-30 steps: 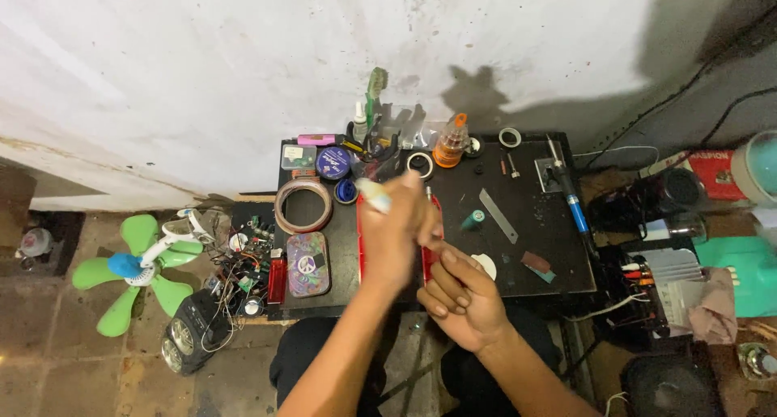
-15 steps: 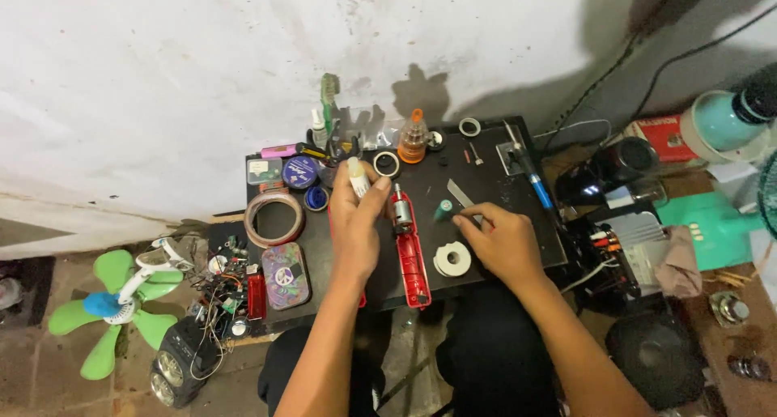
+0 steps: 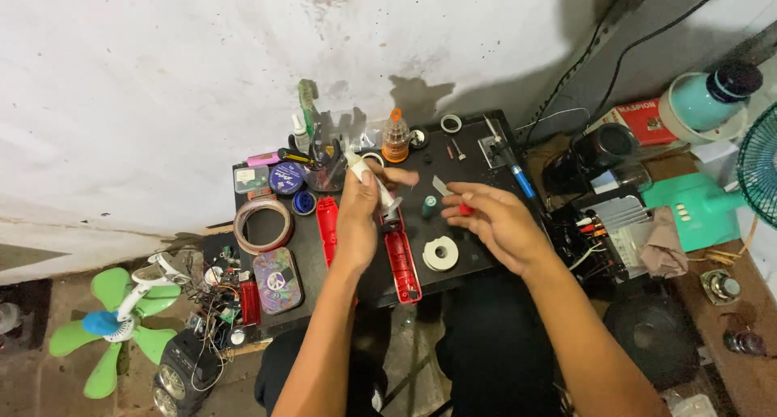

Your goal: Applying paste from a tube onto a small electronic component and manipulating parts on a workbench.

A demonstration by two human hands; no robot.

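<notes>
Gripping: left hand (image 3: 362, 214) is closed around a white tube (image 3: 371, 182), nozzle end tilted toward 11 o'clock, over the black table (image 3: 473, 259).
Right hand: the right hand (image 3: 498, 223) hovers at 3 o'clock of the left, fingers loosely curled, thumb and forefinger pinching something small and red (image 3: 465, 210); what it is I cannot tell.
Under the hands: two red casing halves (image 3: 402, 259) lie apart and open on the table, one mostly hidden by the left forearm.
Nearby: a white tape roll (image 3: 441, 253) at 5 o'clock of the left hand, a small green cap (image 3: 429, 206) between the hands.
Further out: an orange-topped bottle (image 3: 395, 139) at 12 o'clock, a wide tape ring (image 3: 262, 225) at 9 o'clock, a green fan (image 3: 113, 324) on the floor at 8 o'clock.
Progress: casing looks opened; by my judgement rejoining it remains undone.
</notes>
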